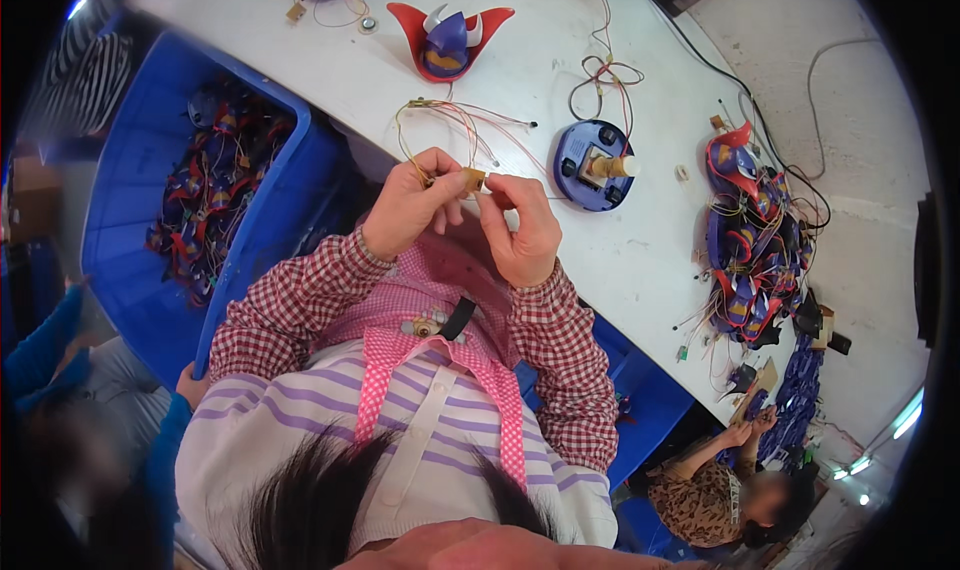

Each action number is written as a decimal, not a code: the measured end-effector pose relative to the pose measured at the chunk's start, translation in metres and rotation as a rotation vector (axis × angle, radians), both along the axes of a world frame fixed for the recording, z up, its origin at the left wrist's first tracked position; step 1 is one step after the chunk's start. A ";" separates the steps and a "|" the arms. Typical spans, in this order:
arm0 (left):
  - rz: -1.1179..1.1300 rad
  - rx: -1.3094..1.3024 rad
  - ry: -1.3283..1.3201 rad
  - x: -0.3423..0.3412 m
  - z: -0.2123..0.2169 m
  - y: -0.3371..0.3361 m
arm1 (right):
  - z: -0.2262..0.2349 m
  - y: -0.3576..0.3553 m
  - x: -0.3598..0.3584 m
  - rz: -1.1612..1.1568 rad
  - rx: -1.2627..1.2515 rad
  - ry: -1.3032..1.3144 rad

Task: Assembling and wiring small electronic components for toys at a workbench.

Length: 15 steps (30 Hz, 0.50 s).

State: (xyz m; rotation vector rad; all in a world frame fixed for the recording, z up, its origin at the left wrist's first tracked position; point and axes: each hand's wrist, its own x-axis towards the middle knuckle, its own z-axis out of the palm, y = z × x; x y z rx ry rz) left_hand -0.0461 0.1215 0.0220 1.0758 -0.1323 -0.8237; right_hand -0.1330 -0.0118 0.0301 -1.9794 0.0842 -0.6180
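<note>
My left hand pinches a small tan circuit board between thumb and fingers, above the near edge of the table. Thin red, yellow and pale wires run from the board over the white tabletop. On the board's other side, the fingertips of my right hand are closed in a pinch close to its edge; whatever they grip is too small to make out. Farther back sits a purple and red toy figure head with white horns. A round blue base with a tan post lies right of my hands.
Left of me stands a big blue bin holding many purple-red toy parts. More wired toy heads are heaped on the table at right. A black cable crosses the far side. Co-workers sit at left and lower right.
</note>
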 end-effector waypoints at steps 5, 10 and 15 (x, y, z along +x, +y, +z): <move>0.052 0.051 -0.031 -0.003 0.004 -0.001 | -0.003 0.001 0.004 -0.016 -0.221 -0.052; 0.086 0.044 -0.042 -0.004 0.001 -0.004 | -0.008 0.002 0.008 -0.038 -0.304 -0.116; 0.130 0.010 -0.060 -0.010 -0.002 -0.010 | -0.009 0.000 0.008 -0.033 -0.342 -0.162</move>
